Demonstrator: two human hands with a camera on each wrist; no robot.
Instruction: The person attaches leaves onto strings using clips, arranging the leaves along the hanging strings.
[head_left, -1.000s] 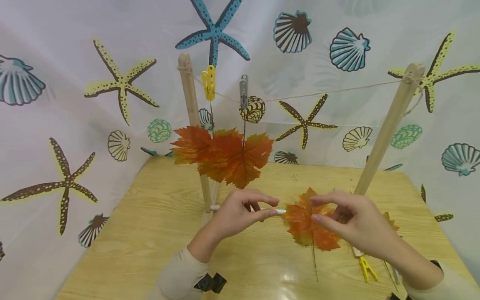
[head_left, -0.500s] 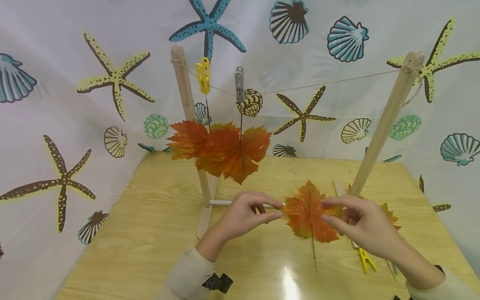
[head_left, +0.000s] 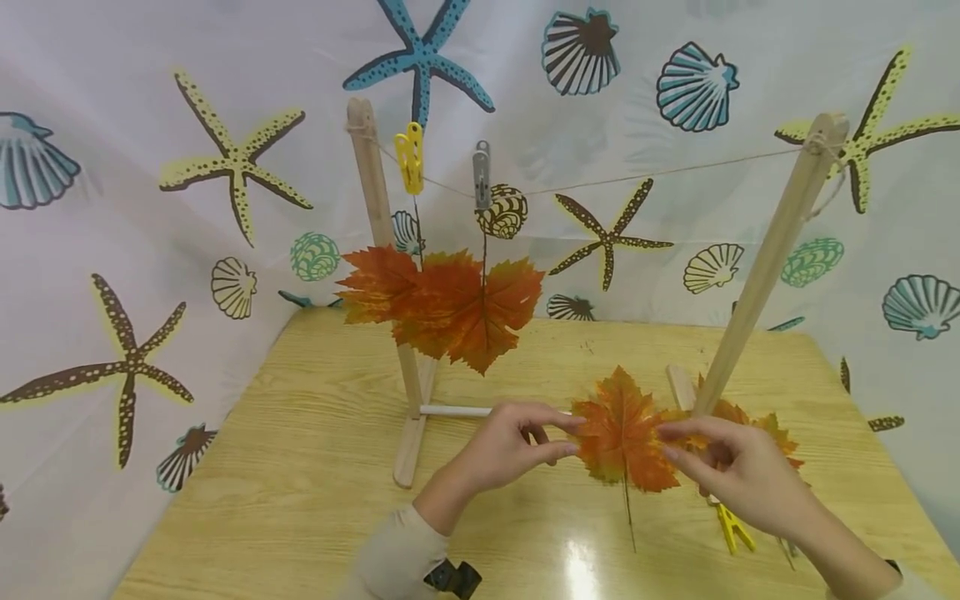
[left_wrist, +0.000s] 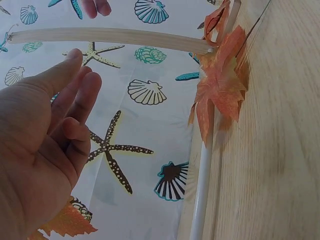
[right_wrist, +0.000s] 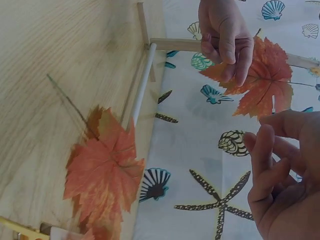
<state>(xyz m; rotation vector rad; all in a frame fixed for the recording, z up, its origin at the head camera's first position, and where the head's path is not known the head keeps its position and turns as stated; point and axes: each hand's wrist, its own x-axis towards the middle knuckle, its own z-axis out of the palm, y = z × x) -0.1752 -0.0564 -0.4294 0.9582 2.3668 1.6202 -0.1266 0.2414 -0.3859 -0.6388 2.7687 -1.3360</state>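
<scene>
Loose leaf [head_left: 621, 442] is lying on the table [head_left: 300, 467], covering part of the rod [head_left: 457, 411], stem [head_left: 630, 521] pointing toward the person. Left hand [head_left: 513, 448] and right hand [head_left: 746, 468] are hovering either side of it, fingers loosely bent, thumbs apart, gripping nothing; in the head view the fingertips are overlapping its edges, but wrist views are showing them clear of it.

Leaf is looking very light, thin and floppy, edges probably creasing or fraying easily; stem is seeming stiffer, so likely the better hold. Slipperiness: can't tell.

Right hand is partly hiding other leaves [head_left: 776, 429] by the right post [head_left: 772, 267]; their number is staying unclear. Yellow clip [head_left: 735, 529] is showing below; left wrist view is cutting off a hanging leaf [left_wrist: 70, 220].
</scene>
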